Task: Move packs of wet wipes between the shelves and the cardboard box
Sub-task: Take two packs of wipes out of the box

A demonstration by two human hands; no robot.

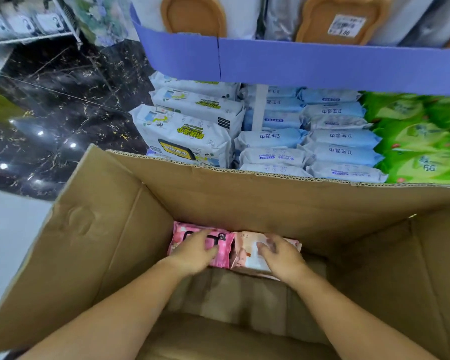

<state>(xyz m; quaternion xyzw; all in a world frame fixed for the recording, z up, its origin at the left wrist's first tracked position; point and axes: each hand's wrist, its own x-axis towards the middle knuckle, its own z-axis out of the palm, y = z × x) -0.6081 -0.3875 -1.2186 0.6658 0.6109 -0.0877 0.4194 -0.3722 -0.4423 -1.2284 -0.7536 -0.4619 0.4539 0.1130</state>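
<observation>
Pink pack (222,255) on cardboard box (270,203) floor under my flat left hand (192,252); right hand (281,255) fingers curl over pale pack (244,253). Likely settling them; next, release cleanly.

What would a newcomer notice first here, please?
Two bare arms reach into the large brown cardboard box: the left grip rests on a pink wet-wipe pack, the right grip touches a pale pack with a baby picture beside it. Behind the box, light-blue packs and green packs are stacked.
</observation>
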